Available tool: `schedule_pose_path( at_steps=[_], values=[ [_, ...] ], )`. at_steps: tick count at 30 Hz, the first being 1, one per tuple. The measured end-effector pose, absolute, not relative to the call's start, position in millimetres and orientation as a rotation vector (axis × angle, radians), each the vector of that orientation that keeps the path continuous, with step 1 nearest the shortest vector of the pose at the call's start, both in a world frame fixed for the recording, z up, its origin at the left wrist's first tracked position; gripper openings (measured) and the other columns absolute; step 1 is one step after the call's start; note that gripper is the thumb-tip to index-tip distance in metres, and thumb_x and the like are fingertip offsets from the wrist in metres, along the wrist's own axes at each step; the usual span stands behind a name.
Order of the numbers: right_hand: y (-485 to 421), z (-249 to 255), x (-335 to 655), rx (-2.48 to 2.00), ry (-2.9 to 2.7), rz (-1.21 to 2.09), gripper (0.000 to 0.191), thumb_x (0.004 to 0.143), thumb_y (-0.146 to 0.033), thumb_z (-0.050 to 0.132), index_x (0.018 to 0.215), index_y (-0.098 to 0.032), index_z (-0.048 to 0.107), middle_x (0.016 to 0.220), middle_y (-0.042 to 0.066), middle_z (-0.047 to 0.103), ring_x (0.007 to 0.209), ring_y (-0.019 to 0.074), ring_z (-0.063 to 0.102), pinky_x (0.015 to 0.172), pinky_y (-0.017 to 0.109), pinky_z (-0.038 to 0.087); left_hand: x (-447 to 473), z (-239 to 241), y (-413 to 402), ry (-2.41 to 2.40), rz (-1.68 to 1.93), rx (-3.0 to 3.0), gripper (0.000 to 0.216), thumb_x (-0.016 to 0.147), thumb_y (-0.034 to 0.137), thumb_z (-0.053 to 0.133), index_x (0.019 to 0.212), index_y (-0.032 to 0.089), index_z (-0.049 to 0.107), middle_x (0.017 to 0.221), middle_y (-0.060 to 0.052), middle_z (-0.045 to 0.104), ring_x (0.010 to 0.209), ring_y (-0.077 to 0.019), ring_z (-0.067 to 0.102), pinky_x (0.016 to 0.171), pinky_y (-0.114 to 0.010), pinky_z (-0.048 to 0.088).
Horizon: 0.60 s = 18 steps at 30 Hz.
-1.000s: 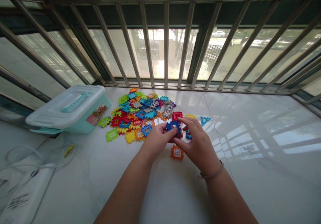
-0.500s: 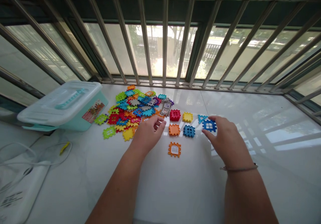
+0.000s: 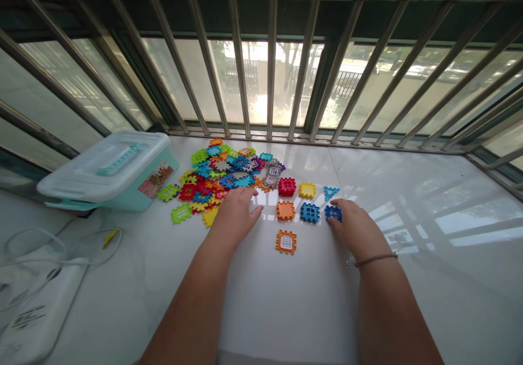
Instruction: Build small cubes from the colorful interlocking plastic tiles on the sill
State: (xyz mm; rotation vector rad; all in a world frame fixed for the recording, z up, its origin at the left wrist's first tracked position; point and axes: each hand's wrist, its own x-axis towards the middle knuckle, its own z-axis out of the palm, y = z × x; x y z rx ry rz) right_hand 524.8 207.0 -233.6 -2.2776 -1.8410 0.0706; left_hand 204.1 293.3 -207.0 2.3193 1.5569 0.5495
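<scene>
Blue square plastic tile (image 3: 333, 213) has slid nearer a second blue tile (image 3: 309, 212), fingertips of the right hand (image 3: 355, 227) on it, grip unclear, while the open left hand (image 3: 235, 218) rests empty beside a heap of multicoloured tiles (image 3: 220, 171).

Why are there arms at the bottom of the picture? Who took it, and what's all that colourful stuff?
A camera worn on someone's head took these pictures, so you see what they see, looking down. Those are their own arms! Their left hand rests beside a heap of colourful plastic toy tiles. Their right hand touches a small blue tile, but I can't tell if it's holding it. A few more tiles sit apart in rows on the white surface. A plastic storage box is nearby, and metal window bars are in front.
</scene>
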Motion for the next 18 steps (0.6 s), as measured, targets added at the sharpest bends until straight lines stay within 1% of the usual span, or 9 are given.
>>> schedule_pose_path(
  at_steps=[4,7,10,13,15,18],
  values=[
    [208.8,-220.8,517.1,-2.184,-1.765,-0.085,0.028,0.1,-0.019,0.057,0.121,-0.018,0.075,0.121,0.016,0.077,0.108,0.0336,0.073,0.094,0.045,0.054,203.2,-211.9,292.9,1.633,0.414,2.353,0.04,0.093,0.028,0.075,0.132,0.019,0.072,0.138,-0.014,0.071,0.13,-0.0355,0.062,0.115,-0.047,0.049],
    [210.1,-207.8,501.7,-2.074,-1.665,-0.177,0.025,0.1,-0.022,0.054,0.112,-0.019,0.076,0.11,0.015,0.077,0.096,0.0325,0.072,0.088,0.046,0.054,204.4,-210.3,291.3,1.73,0.297,2.348,0.04,0.093,0.03,0.075,0.131,0.02,0.072,0.14,-0.015,0.071,0.131,-0.0372,0.062,0.113,-0.048,0.049],
    [211.6,-200.3,477.9,-1.938,-1.591,-0.111,0.021,0.099,-0.026,0.057,0.108,-0.021,0.075,0.104,0.012,0.078,0.088,0.0294,0.072,0.082,0.043,0.054,203.3,-207.0,290.8,1.856,0.253,2.317,0.043,0.092,0.037,0.077,0.132,0.022,0.071,0.142,-0.016,0.07,0.134,-0.04,0.06,0.112,-0.052,0.049],
    [212.4,-198.0,448.9,-1.788,-1.556,0.075,0.017,0.1,-0.029,0.06,0.107,-0.023,0.074,0.101,0.008,0.079,0.08,0.0248,0.072,0.077,0.039,0.056,198.8,-203.7,291.9,1.958,0.225,2.261,0.047,0.091,0.04,0.08,0.133,0.022,0.071,0.146,-0.016,0.068,0.136,-0.0413,0.058,0.112,-0.052,0.048],
    [212.3,-196.7,430.6,-1.65,-1.61,0.174,0.016,0.101,-0.027,0.06,0.109,-0.024,0.073,0.102,0.007,0.079,0.084,0.0239,0.073,0.078,0.038,0.058,195.2,-201.6,292.8,2.029,0.179,2.205,0.048,0.09,0.041,0.08,0.133,0.02,0.072,0.144,-0.018,0.068,0.136,-0.0425,0.058,0.11,-0.051,0.049],
    [211.2,-193.6,411.0,-1.458,-1.755,0.231,0.015,0.104,-0.021,0.057,0.108,-0.025,0.071,0.109,0.008,0.077,0.1,0.0254,0.074,0.09,0.04,0.059,191.7,-199.1,293.8,2.108,0.126,2.158,0.041,0.093,0.04,0.077,0.128,0.019,0.074,0.139,-0.019,0.069,0.131,-0.0433,0.06,0.107,-0.053,0.051]
  ],
)
